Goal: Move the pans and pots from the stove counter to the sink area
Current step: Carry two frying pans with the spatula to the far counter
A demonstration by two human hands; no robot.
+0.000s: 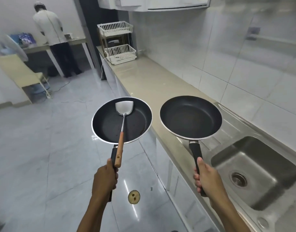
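Note:
My left hand [105,179] grips the black handle of a black frying pan [107,124] held over the floor, left of the counter edge. A metal spatula [123,108] with a wooden handle lies in that pan, its handle sticking out toward my hand. My right hand [206,178] grips the handle of a second black frying pan [190,117], which hovers over the beige counter [154,81] beside the steel sink [254,171]. Both pans are level and hold no food.
A white two-tier dish rack [118,42] stands at the counter's far end. A round slice of something [134,197] lies on the glossy floor near my feet. A person in white [52,30] stands at a far table with their back turned.

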